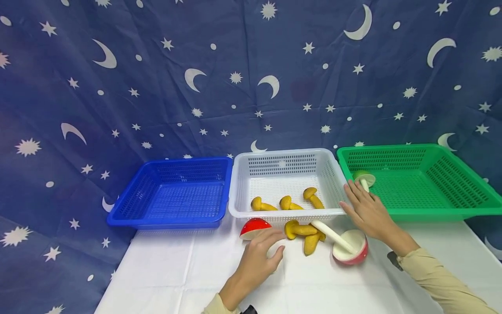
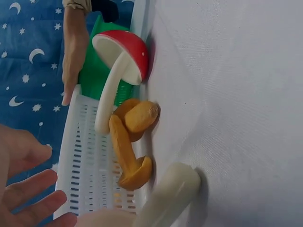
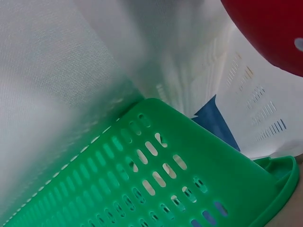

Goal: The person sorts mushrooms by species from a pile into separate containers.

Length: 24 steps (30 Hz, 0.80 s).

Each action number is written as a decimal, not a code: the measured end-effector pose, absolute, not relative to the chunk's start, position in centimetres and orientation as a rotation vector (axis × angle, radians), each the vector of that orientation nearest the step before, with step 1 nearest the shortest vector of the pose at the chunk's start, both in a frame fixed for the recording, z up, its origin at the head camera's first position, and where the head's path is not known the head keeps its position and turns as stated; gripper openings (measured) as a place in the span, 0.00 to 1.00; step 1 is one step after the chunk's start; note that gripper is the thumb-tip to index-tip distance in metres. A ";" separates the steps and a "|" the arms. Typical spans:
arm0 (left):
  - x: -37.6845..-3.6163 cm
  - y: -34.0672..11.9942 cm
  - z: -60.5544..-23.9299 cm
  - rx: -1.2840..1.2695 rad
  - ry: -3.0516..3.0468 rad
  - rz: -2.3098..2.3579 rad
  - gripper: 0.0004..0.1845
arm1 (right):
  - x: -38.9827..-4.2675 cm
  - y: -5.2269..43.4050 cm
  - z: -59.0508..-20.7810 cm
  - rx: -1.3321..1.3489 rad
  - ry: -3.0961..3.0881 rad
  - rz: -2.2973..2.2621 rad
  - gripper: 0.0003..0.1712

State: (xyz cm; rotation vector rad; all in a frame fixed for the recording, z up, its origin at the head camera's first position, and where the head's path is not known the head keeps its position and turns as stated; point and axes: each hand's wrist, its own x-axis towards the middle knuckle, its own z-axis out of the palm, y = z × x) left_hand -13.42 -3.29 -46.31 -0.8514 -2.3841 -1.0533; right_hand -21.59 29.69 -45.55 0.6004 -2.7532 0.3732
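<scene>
My left hand (image 1: 256,261) hovers over the white cloth with relaxed fingers, beside a red-capped toy mushroom (image 1: 255,226); that mushroom's pale stem (image 2: 170,194) shows in the left wrist view below the spread fingers. The right hand (image 1: 368,211) reaches over the near left corner of the green basket (image 1: 431,213), its fingers fairly straight. Just beyond those fingertips lies a green-capped mushroom (image 1: 364,178) inside that basket, its stem partly hidden by the hand. Between the hands are brown-yellow mushrooms (image 1: 311,244) and another red mushroom (image 1: 354,248), tipped with its stem across them.
Against the starry blue curtain stand a blue basket (image 1: 168,226) at left and a white basket (image 1: 282,213) in the middle, holding several brown-yellow mushrooms (image 1: 313,198). The white basket's right rim meets the green one. White cloth (image 1: 321,292) covers the table in front.
</scene>
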 end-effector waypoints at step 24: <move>-17.1 2.1 -47.6 -0.817 -2.671 -0.665 0.15 | -21.5 29.7 -46.0 0.582 -2.728 0.395 0.35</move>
